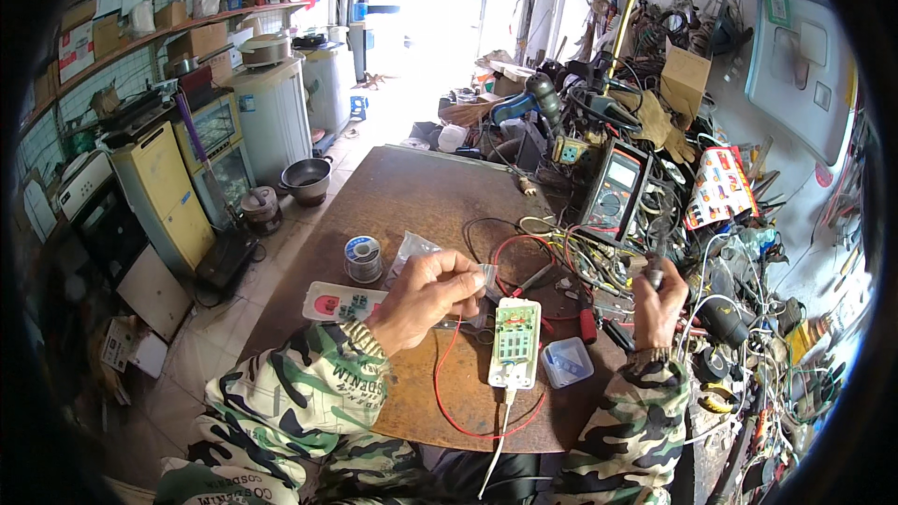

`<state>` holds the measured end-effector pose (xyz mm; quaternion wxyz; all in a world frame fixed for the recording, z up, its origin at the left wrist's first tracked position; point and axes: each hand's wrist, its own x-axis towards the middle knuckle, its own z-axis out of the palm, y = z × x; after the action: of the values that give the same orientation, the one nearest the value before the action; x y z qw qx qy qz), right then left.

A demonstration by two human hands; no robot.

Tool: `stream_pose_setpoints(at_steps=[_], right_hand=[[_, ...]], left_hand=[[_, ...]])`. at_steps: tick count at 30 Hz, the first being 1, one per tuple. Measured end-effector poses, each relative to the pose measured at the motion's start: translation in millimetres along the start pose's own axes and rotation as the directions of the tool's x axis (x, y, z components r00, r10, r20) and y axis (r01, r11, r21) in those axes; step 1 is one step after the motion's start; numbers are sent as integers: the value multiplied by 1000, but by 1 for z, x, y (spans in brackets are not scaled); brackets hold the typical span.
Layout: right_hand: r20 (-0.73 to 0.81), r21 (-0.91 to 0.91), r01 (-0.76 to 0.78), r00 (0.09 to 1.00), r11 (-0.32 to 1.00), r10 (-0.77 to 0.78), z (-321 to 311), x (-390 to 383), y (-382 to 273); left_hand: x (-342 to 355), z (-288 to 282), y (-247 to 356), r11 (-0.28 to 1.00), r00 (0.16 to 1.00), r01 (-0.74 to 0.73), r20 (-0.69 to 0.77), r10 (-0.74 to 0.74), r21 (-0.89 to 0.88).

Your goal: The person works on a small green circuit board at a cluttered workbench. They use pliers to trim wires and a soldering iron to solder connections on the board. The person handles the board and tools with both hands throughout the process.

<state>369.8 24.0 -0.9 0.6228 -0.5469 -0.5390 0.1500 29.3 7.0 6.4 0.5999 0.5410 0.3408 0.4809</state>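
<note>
My left hand [426, 295] is closed in a pinch above the desk, beside a small clear plastic bag [412, 248]; a red wire runs down below it, and what the fingertips hold is too small to tell. My right hand [658, 304] grips a dark handled tool [654, 271] at the desk's right. Between them lies an open white casing with a green circuit board [514, 341] and a white cable. A clear lidded box [567, 362] sits right of it. A solder spool [363, 262] and a white cover with small parts [327, 304] lie to the left.
The rusty-brown desk [383, 187] holds a multimeter [613, 187] and tangled leads at its right. Heaped tools, cables and a cardboard box [685, 79] crowd the right side. Appliances [150, 196], shelves and a black pot [307, 185] stand along the left; a bright doorway is behind.
</note>
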Motion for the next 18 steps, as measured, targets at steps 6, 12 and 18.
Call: stream_pose_setpoints(at_steps=[6,12,18], right_hand=[[232,-684,255,964,684,-127,22,-17,9],[294,-668,427,904,610,-312,29,-24,6],[331,15,217,920,976,-210,39,-42,-33]], left_hand=[[1,8,-6,997,997,-79,13,79,25],[0,9,-6,927,969,-244,38,243,284],[-3,23,-2,738,914,-377,93,396,560]])
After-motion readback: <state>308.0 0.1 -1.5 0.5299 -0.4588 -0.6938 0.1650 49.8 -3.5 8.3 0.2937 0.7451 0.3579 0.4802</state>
